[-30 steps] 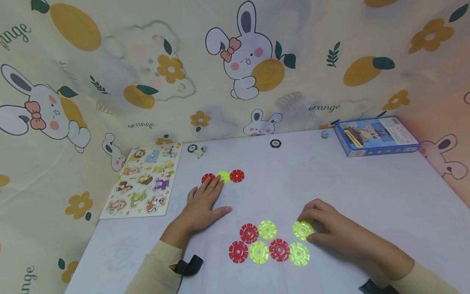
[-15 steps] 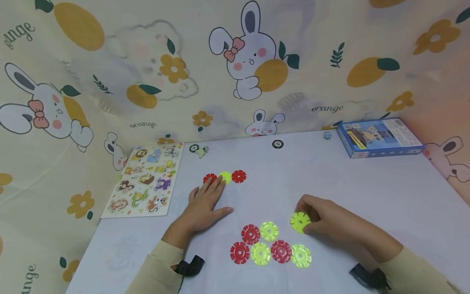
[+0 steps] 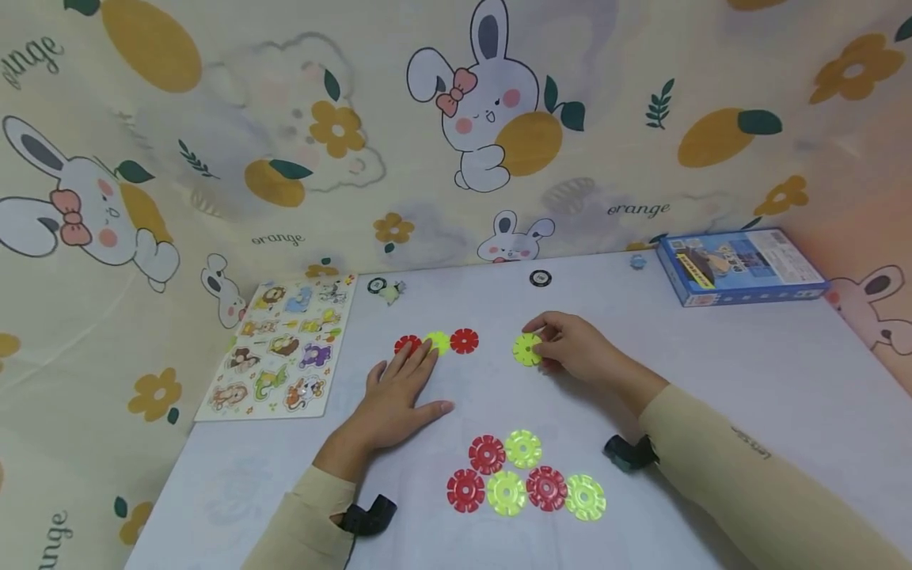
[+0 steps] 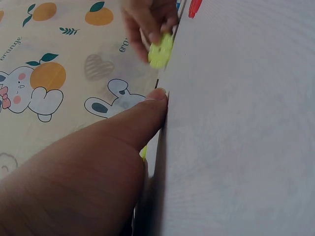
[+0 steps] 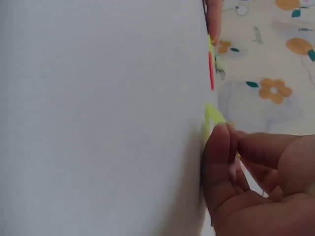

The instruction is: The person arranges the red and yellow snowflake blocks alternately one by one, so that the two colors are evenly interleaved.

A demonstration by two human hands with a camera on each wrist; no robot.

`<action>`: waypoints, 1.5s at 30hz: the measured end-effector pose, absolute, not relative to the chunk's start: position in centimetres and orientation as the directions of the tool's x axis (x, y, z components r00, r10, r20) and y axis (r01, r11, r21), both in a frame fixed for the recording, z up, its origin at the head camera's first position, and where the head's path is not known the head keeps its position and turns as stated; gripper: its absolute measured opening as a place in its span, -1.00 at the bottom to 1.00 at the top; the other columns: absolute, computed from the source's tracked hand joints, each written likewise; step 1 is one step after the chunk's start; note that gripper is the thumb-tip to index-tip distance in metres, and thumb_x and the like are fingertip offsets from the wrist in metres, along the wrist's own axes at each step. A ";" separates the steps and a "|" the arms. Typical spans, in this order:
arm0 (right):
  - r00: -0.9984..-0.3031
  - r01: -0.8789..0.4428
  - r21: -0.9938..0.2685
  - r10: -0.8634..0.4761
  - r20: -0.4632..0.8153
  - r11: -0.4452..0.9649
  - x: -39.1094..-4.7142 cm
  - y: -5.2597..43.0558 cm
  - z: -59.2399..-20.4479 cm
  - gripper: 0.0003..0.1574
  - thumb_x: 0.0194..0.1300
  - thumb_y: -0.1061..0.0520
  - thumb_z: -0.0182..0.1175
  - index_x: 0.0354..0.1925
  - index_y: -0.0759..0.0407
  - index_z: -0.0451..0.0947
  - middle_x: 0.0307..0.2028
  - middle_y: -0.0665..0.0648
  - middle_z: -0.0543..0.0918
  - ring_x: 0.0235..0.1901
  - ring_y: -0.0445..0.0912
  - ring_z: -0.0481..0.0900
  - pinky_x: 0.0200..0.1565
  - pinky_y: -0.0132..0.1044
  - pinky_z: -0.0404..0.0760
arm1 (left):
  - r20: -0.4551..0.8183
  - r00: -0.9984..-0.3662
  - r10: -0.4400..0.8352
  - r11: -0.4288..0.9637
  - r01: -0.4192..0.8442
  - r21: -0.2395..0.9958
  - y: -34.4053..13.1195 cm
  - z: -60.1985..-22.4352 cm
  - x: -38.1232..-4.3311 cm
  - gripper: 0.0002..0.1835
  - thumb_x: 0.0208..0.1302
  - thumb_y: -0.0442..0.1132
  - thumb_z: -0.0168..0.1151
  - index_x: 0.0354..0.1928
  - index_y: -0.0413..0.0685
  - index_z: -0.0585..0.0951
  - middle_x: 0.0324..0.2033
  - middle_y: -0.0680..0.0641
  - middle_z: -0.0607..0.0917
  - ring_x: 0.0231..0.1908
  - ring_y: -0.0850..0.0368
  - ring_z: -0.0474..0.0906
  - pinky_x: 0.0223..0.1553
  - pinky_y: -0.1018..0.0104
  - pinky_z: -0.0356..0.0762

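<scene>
On the white table (image 3: pixel 399 546), 6 discs (image 3: pixel 507 492) lie between 2 beige sleeves (image 3: pixel 302 518); the left hand (image 3: pixel 394 402), fingers straight, touches a row of 3 discs (image 3: pixel 442 341); the right hand (image 3: pixel 580 348), fingers curled, pinches 1 yellow disc (image 3: pixel 526 349) near that row.

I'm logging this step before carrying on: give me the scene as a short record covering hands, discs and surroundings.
Far row: left red disc, middle yellow-green disc, right red disc
Left hand: partly covers the left and middle discs
Right hand: pinches another yellow-green disc, right of the row and apart from it
Near group: six discs, three red, three yellow-green
Left side: animal-picture board
Back right: blue box
</scene>
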State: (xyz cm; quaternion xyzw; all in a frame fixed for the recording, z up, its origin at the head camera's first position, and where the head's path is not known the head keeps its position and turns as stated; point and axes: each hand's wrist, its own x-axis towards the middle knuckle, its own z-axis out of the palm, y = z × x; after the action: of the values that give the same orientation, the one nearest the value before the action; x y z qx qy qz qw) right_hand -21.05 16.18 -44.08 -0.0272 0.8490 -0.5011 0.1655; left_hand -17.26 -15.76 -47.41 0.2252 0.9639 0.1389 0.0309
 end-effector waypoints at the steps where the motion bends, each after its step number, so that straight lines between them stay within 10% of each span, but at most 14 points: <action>1: -0.945 0.117 -0.859 -0.210 -0.251 0.499 -21.3 15.8 -44.0 -0.59 0.35 0.23 0.15 0.15 0.01 0.47 -0.14 0.20 0.48 -0.31 0.03 0.61 -0.26 -0.19 0.63 | 0.007 -0.895 0.445 0.859 0.429 0.280 -15.7 -47.4 -17.3 -0.01 0.11 0.51 -0.04 0.50 0.19 0.07 0.48 0.13 -0.08 0.45 0.01 -0.30 0.27 -0.27 -0.28; 8: -0.956 -0.033 -0.756 -0.242 -0.167 0.654 -21.7 14.4 -43.9 -0.42 0.32 0.14 0.21 0.29 0.01 0.38 0.19 0.12 0.36 0.04 0.03 0.45 -0.02 -0.12 0.55 | 0.002 -0.899 0.439 0.863 0.422 0.279 -15.8 -47.2 -17.2 -0.01 0.11 0.53 -0.07 0.50 0.19 0.06 0.48 0.14 -0.08 0.45 0.02 -0.30 0.28 -0.27 -0.28; 14: -0.887 -0.376 -0.408 -0.450 -0.101 0.832 -20.6 14.9 -43.8 -0.36 0.35 0.05 0.17 0.37 -0.06 0.33 0.40 0.06 0.20 0.37 0.14 0.06 0.26 0.13 0.15 | -0.010 -0.899 0.438 0.863 0.418 0.284 -15.9 -47.3 -17.2 0.00 0.10 0.54 -0.09 0.50 0.21 0.04 0.48 0.15 -0.10 0.45 0.04 -0.32 0.28 -0.26 -0.30; 21: -0.856 -0.476 -0.207 -0.504 -0.113 0.855 -19.7 14.5 -43.6 -0.32 0.35 -0.05 0.16 0.39 -0.14 0.29 0.37 0.10 0.23 0.29 0.13 0.15 0.20 0.18 0.21 | -0.013 -0.898 0.440 0.863 0.418 0.284 -16.0 -47.5 -17.2 -0.01 0.11 0.54 -0.09 0.50 0.21 0.04 0.48 0.15 -0.10 0.45 0.03 -0.32 0.28 -0.26 -0.30; 45: -0.849 -0.452 -0.238 -0.497 -0.179 0.859 -19.9 12.5 -43.9 0.07 0.15 -0.55 0.04 0.49 -0.20 0.03 0.48 -0.05 -0.05 0.42 0.17 -0.15 0.23 0.23 0.04 | 0.005 -0.898 0.441 0.863 0.426 0.271 -15.8 -47.6 -17.2 -0.01 0.11 0.55 -0.12 0.50 0.24 0.03 0.48 0.17 -0.10 0.45 0.04 -0.31 0.29 -0.25 -0.30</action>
State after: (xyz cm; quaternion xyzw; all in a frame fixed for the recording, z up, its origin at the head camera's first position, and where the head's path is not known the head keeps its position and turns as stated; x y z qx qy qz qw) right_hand -19.87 12.49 -43.92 -0.2479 0.9570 -0.0939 0.1180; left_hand -17.19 -15.83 -47.64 0.2246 0.9648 0.1337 0.0285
